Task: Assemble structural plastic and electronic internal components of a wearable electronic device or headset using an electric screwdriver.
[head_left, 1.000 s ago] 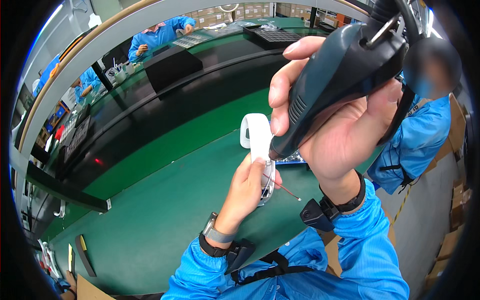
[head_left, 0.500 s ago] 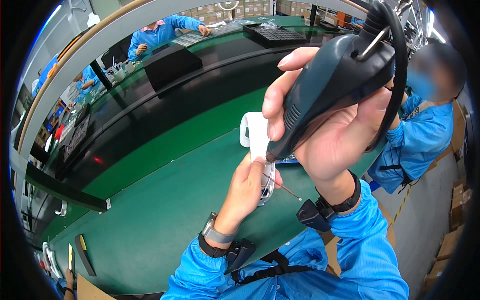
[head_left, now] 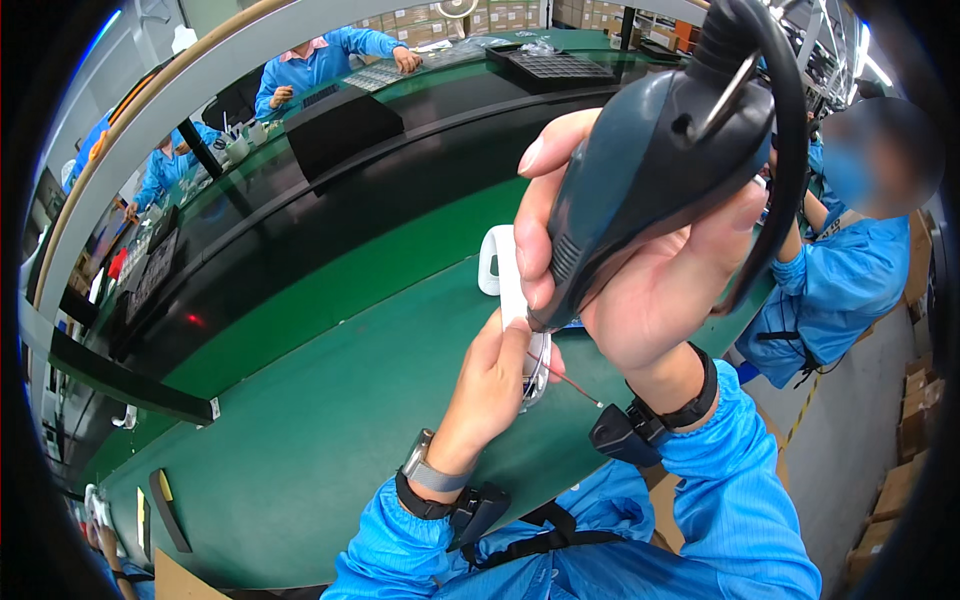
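My right hand (head_left: 665,290) is wrapped round a dark electric screwdriver (head_left: 640,170), its thick cable end at the top. The tool's nose points down at a white plastic housing with a looped handle end (head_left: 497,262). Gripping that housing below the loop is my left hand (head_left: 493,375), thumb on top and fingertips showing at the far side. A thin dark red wire (head_left: 572,384) with a small white connector sticks out of the housing to the right. The screwdriver's tip is hidden, so I cannot tell whether it sits on a screw.
The green bench (head_left: 330,440) curves beneath my hands. A black conveyor strip (head_left: 400,190) runs beyond it, with a black box (head_left: 345,140) and a black tray (head_left: 555,66). A co-worker in blue (head_left: 850,280) stands close at right. A dark curved part (head_left: 168,510) lies at left.
The screwdriver and my right hand have shifted slightly left and down. My left hand and the white housing stay nearly in place. At far left, a co-worker's arm has moved.
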Available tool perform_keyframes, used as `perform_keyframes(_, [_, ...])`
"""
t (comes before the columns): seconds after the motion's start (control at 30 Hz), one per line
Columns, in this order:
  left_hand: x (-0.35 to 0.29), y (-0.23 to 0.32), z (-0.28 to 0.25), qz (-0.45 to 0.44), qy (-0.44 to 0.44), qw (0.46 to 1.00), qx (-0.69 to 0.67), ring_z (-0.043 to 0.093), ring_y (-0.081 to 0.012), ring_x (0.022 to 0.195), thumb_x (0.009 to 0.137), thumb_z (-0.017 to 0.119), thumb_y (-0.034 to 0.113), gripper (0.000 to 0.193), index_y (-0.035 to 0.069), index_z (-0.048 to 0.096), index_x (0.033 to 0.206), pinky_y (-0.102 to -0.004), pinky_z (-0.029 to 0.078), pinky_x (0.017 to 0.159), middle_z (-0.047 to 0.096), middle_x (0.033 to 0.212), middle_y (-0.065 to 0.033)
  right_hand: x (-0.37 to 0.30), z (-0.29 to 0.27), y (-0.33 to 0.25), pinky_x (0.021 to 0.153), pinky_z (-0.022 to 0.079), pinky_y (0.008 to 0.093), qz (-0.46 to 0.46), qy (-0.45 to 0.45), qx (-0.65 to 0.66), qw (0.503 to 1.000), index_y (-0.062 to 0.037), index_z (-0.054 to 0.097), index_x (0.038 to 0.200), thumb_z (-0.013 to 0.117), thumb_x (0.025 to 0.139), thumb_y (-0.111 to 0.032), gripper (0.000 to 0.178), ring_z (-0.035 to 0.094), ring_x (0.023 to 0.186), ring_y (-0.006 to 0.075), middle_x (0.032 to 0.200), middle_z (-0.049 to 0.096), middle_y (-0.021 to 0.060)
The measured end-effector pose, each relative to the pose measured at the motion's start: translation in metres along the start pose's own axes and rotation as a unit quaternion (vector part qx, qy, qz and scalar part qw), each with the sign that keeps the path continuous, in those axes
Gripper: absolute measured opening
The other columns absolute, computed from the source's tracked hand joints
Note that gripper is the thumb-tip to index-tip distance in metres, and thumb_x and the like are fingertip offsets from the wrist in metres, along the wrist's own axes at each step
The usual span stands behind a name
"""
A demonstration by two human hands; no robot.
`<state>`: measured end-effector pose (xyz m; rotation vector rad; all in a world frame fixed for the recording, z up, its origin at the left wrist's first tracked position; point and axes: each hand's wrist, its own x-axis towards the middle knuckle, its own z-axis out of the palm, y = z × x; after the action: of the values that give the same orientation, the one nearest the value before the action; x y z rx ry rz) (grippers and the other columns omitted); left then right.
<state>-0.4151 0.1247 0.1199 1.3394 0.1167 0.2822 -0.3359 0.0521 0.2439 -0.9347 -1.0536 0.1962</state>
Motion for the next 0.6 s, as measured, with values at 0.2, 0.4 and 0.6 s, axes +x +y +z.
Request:
perform_keyframes(0.2, [0.001,-0.006,0.004,-0.007,0.003,1.000,-0.015,0.062,-0.0144,0.068,0.107,0.031,0.022,0.035,-0.002,0.050,0.124,-0.0275,0.051,0.064,0.065,0.081,-0.0090,-0.002,-0.006,-0.006,0.042,0.045,0.0262,0.052,0.027,0.002,0.998,0.0072,0.053,0.109,0.020,0.086,-0.085,0.100,0.054,0.047,0.0145,0.066,0.060,0.0120])
perform_keyframes(0.4, [0.001,-0.007,-0.003,-0.020,-0.016,0.997,-0.067,0.064,-0.0147,0.072,0.102,0.045,0.021,0.033,-0.001,0.053,0.125,-0.0278,0.051,0.068,0.067,0.081,-0.0103,-0.015,-0.071,-0.027,0.043,0.045,0.0258,-0.114,0.075,-0.027,0.990,0.0057,0.053,0.113,0.025,0.092,-0.078,0.090,0.054,0.048,0.0152,0.071,0.060,0.0140])
perform_keyframes(0.6, [0.004,-0.007,0.006,-0.028,-0.062,0.998,0.004,0.064,-0.0136,0.077,0.093,0.060,0.006,0.032,-0.001,0.053,0.124,-0.0281,0.052,0.072,0.066,0.084,-0.0067,-0.067,-0.169,-0.014,0.050,0.045,0.0219,-0.051,0.168,-0.200,0.964,0.0034,0.054,0.113,0.031,0.084,-0.086,0.097,0.058,0.054,0.0119,0.075,0.063,0.0109])
